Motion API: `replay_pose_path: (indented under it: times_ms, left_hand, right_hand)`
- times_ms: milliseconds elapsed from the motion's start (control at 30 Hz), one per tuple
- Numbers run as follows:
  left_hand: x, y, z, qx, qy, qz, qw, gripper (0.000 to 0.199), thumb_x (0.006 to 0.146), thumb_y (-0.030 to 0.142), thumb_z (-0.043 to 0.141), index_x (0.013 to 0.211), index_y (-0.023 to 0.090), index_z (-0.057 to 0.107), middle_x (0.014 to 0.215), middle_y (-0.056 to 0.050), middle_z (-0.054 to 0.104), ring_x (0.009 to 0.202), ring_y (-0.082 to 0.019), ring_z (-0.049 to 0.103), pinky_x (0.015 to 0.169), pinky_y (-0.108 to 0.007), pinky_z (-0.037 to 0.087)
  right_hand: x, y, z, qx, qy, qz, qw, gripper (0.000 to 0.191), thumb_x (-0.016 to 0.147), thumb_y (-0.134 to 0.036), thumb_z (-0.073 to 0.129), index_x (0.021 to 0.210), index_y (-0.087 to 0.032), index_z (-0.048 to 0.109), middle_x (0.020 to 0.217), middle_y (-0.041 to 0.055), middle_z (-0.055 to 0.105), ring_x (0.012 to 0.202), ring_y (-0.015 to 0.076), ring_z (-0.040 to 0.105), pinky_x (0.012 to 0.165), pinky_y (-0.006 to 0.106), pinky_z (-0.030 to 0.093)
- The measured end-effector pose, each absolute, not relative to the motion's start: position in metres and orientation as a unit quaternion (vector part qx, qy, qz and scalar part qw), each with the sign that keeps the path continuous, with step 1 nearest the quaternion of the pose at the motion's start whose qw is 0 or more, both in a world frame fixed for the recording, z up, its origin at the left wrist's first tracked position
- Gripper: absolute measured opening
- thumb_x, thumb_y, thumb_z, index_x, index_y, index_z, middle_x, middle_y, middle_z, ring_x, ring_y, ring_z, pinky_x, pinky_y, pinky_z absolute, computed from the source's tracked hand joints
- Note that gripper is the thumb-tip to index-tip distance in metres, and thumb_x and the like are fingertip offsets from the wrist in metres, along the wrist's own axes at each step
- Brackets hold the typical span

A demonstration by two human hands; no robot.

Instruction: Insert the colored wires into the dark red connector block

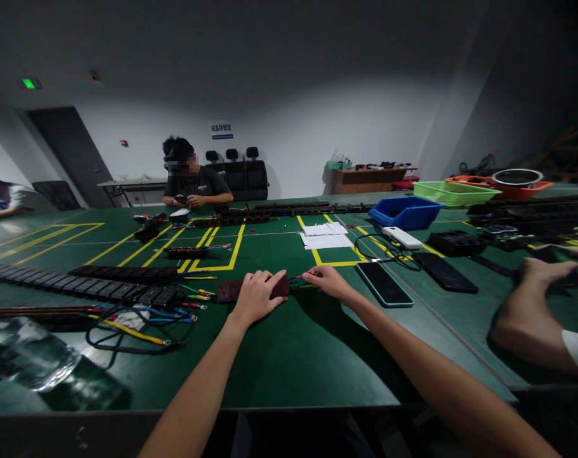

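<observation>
On the green table in front of me lies a dark red socket strip (227, 291) with short coloured wires (295, 280) coming out of its right end. My left hand (257, 294) rests over the strip's right part, fingers wrapped across it, covering much of its top. At the wire ends, my right hand (327, 282) is closed in a pinch on a wire with a reddish tip. To the left, a long black row of socket modules (102, 287) ends in loose coloured wires with ring terminals (200, 294).
A water bottle (28, 353) lies at the near left. Right of my hand are a phone (384, 284), a dark phone (446, 272), a white power bank (402, 238) and papers (324, 235). A blue bin (405, 212) stands behind. Another person's arm (527, 312) rests at right; a co-worker (198, 184) sits opposite.
</observation>
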State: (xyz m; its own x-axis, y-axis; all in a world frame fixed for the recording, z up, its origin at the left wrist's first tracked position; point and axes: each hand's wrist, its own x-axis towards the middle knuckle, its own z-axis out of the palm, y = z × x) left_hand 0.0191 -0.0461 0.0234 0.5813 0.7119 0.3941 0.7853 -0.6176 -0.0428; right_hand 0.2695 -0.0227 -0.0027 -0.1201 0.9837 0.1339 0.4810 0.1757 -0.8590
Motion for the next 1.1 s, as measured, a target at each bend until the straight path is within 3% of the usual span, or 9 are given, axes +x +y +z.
replay_pose_path:
  times_ms: [200, 700, 1100]
  left_hand:
    - [0.019, -0.046, 0.024, -0.878, -0.431, -0.180, 0.109, 0.069, 0.088, 0.050, 0.066, 0.149, 0.028, 0.041, 0.111, -0.007, 0.063, 0.101, -0.025, 0.054, 0.083, -0.037, 0.036]
    - [0.020, -0.047, 0.025, -0.874, -0.435, -0.183, 0.116, 0.072, 0.088, 0.053, 0.065, 0.151, 0.031, 0.039, 0.112, -0.005, 0.062, 0.102, -0.024, 0.053, 0.083, -0.037, 0.035]
    - [0.019, -0.047, 0.028, -0.856, -0.449, -0.221, 0.129, 0.072, 0.089, 0.051, 0.064, 0.152, 0.028, 0.037, 0.112, -0.006, 0.063, 0.102, -0.024, 0.054, 0.083, -0.037, 0.037]
  right_hand:
    - [0.263, -0.028, 0.001, -0.498, -0.571, 0.459, 0.464, 0.045, 0.073, -0.059, 0.073, 0.079, -0.015, 0.073, 0.063, -0.0004, 0.057, 0.057, 0.0108, 0.048, 0.051, 0.022, 0.040]
    - [0.262, -0.026, -0.006, -0.441, -0.459, 0.576, 0.513, 0.040, 0.061, -0.050, 0.087, 0.077, -0.015, 0.074, 0.070, -0.0005, 0.058, 0.063, 0.0085, 0.048, 0.051, 0.018, 0.038]
    - [0.251, -0.032, 0.005, -0.432, -0.430, 0.576, 0.545, 0.034, 0.078, -0.051, 0.076, 0.090, -0.019, 0.072, 0.092, 0.0050, 0.070, 0.065, 0.0104, 0.058, 0.048, 0.017, 0.041]
